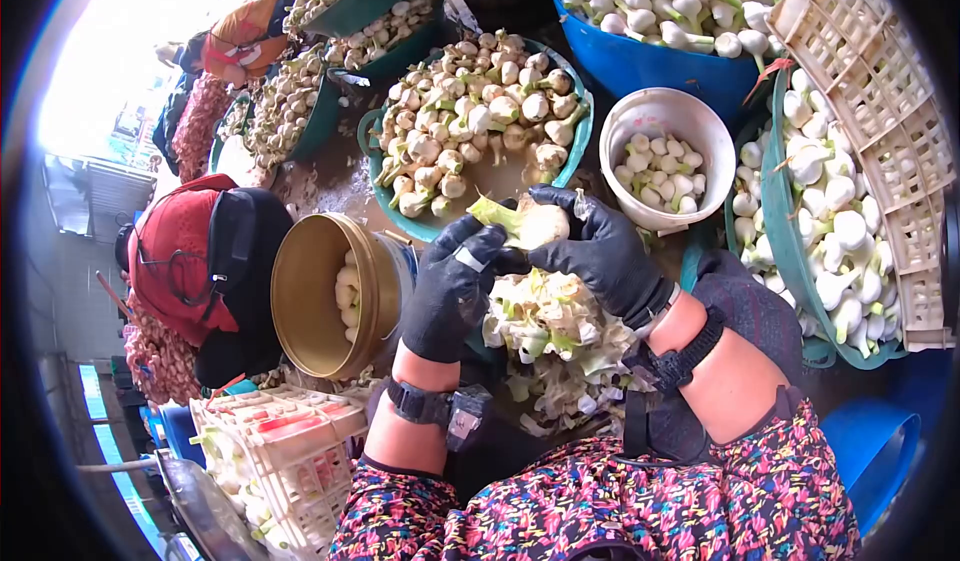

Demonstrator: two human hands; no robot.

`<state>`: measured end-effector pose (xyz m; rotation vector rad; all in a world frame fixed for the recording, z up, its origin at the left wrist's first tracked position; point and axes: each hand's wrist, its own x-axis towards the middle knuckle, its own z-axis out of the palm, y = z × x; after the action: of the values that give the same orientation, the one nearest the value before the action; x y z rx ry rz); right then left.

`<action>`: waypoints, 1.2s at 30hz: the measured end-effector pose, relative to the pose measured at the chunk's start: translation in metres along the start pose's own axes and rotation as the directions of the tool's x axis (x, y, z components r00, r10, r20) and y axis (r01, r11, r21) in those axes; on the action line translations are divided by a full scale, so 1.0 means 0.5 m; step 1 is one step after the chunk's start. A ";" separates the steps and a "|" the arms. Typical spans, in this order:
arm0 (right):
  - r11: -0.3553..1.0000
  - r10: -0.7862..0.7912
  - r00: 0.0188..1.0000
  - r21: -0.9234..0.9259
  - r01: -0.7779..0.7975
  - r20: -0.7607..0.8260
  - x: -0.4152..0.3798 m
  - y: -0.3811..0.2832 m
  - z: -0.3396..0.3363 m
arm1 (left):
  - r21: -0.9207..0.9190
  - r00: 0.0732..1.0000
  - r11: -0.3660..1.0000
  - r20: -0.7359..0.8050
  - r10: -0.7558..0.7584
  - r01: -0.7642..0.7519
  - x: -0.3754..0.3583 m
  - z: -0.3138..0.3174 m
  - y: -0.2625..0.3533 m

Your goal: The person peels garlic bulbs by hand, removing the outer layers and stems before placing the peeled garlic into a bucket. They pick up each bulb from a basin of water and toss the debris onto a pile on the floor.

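Observation:
Both of my hands wear black gloves and meet around one pale garlic bulb (543,225) at the middle of the view. My left hand (450,281) has its fingers closed on the bulb's greenish stem end. My right hand (608,258) pinches the bulb from the other side, thumb below it. Beneath the hands lies a heap of loose peelings (555,316). Just beyond them stands a green tub (378,186) of unpeeled, brownish bulbs (470,91). The fingertips of my left hand are partly hidden behind the bulb.
A white bucket (620,196) of peeled bulbs stands right of the tub, a tan bucket (290,301) left. Blue tub (610,56), green basin (790,231) and white crate (880,111) are at right. Another crate (310,441) is lower left; a person in red (185,246) is at left.

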<state>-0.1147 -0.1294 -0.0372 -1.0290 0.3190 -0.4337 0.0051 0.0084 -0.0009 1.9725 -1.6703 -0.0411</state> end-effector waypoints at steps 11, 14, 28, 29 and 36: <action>0.491 0.434 0.782 0.611 -0.621 0.447 0.005 0.012 -0.014 | -0.813 0.821 0.404 0.148 -0.551 0.418 -0.004 0.017 0.004; 0.428 0.466 0.699 0.554 -0.715 0.542 0.002 0.002 -0.023 | -0.597 0.884 0.703 0.021 -0.467 0.386 0.004 0.024 0.019; 0.904 0.257 0.950 0.303 -0.302 0.180 -0.011 -0.024 -0.020 | -0.893 0.739 0.208 0.178 -0.650 0.398 0.000 0.009 0.011; 0.950 0.232 0.965 0.184 -0.251 0.121 -0.002 -0.028 -0.016 | -0.892 0.742 0.212 0.179 -0.646 0.399 -0.001 0.008 0.012; 0.928 -0.129 0.989 -0.342 0.146 0.070 -0.011 -0.042 0.010 | -0.287 0.954 0.914 0.002 -0.300 0.287 0.004 -0.001 0.029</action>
<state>-0.1213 -0.1323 -0.0163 -1.4111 0.2881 -0.4898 -0.0073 0.0055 0.0064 1.9657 -1.2470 -0.3310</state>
